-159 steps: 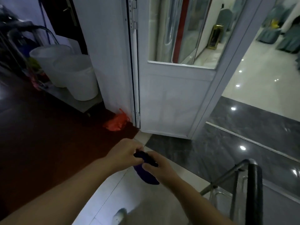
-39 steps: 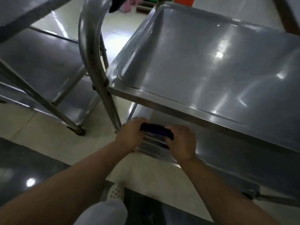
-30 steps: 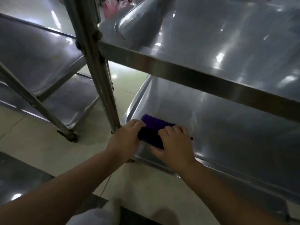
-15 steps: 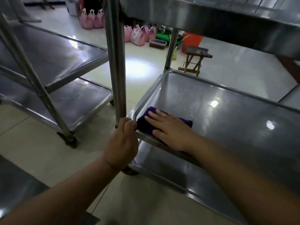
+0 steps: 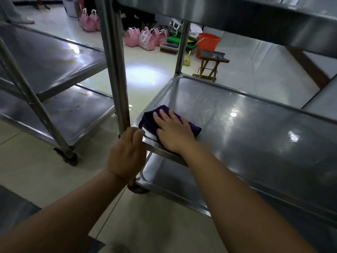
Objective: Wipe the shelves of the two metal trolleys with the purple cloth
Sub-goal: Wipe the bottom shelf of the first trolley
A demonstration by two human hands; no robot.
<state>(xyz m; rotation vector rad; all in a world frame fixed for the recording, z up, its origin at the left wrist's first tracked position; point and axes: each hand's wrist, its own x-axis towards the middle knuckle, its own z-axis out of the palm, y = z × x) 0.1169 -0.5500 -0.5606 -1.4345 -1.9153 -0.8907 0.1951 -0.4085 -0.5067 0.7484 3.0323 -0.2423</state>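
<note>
The folded purple cloth (image 5: 193, 127) lies in the near left corner of the middle shelf (image 5: 255, 136) of the right metal trolley. My right hand (image 5: 173, 131) presses flat on the cloth with fingers spread. My left hand (image 5: 127, 154) grips the corner of that shelf's rim beside the upright post (image 5: 116, 70). The trolley's top shelf (image 5: 237, 17) hangs overhead and its bottom shelf (image 5: 173, 181) shows below. The second trolley (image 5: 54, 70) stands to the left with stained lower shelves.
A gap of pale tiled floor (image 5: 142, 77) separates the two trolleys. Beyond stand pink bags (image 5: 144, 38), an orange bucket (image 5: 207, 43) and a small folding stool (image 5: 212, 64). A castor (image 5: 68, 157) of the left trolley rests on the floor.
Both hands brought the cloth to the right trolley's middle shelf. My left hand then took the shelf corner, and my right hand with the cloth has slid slightly farther in.
</note>
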